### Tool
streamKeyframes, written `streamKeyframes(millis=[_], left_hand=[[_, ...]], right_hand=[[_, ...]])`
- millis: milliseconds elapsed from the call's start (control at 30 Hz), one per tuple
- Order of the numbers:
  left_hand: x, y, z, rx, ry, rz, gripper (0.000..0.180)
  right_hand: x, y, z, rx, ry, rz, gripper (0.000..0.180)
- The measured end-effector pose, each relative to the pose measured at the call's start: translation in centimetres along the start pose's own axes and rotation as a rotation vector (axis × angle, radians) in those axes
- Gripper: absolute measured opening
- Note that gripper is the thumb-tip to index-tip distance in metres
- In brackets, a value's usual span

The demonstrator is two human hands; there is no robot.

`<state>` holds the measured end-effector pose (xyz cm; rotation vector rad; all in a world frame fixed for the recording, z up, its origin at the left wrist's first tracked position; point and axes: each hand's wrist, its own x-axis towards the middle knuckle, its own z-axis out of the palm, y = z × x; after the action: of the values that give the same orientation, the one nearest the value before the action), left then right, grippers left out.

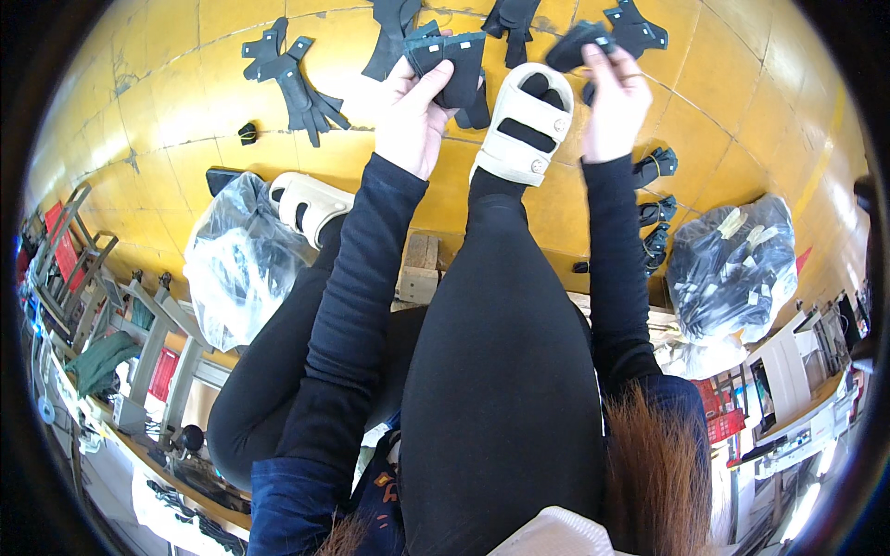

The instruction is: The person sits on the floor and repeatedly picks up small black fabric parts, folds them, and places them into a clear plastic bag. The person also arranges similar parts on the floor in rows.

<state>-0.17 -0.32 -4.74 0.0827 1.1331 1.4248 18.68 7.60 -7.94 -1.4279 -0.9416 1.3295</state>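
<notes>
Both arms are covered to the wrist by close-fitting black long sleeves point(357, 306), finely ribbed, with snug cuffs. The left hand point(408, 116) and the right hand point(612, 102) are bare, with no gloves worn. The legs are clad in smooth black leggings point(501, 371). A cream two-strap sandal point(524, 125) with round buttons on its straps is worn on the right foot; to the left of it, a second cream sandal point(311, 204) of the same kind is seen on the other foot. Below the leggings, a dark blue garment point(297, 500) with small orange print is visible, and strands of reddish-brown hair point(654, 463) hang beside it.
</notes>
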Motion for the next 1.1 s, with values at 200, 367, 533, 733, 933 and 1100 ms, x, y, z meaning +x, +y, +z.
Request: streamKeyframes(millis=[200, 367, 533, 733, 933, 1100], left_hand=[[0.1, 0.5, -1.3, -0.026, -0.058, -0.037, 0.039], [-0.1, 0.3, -1.2, -0.110, -0.080, -0.070, 0.037], [0.1, -0.5, -1.0, -0.012, -0.033, -0.071, 0.030], [-0.1, -0.9, -0.4, 0.010, 0.003, -0.004, 0.024], [-0.3, -1.0, -0.7, 0.125, 0.002, 0.011, 0.022], [-0.5, -0.9, -0.1, 0.006, 0.037, -0.013, 0.022]], right_hand=[[6.3, 4.4, -7.8, -0.791, 0.161, -0.028, 0.030], [4.5, 4.4, -5.7, -0.471, 0.010, -0.168, 0.035], [-2.2, -1.6, 2.1, -0.138, -0.524, 0.133, 0.028], [-4.0, -0.4, 4.0, -0.266, -0.430, -0.115, 0.030], [-4.7, -1.0, 4.0, -0.298, -0.418, -0.102, 0.025], [-5.3, -0.2, 4.2, -0.240, -0.229, -0.216, 0.012]])
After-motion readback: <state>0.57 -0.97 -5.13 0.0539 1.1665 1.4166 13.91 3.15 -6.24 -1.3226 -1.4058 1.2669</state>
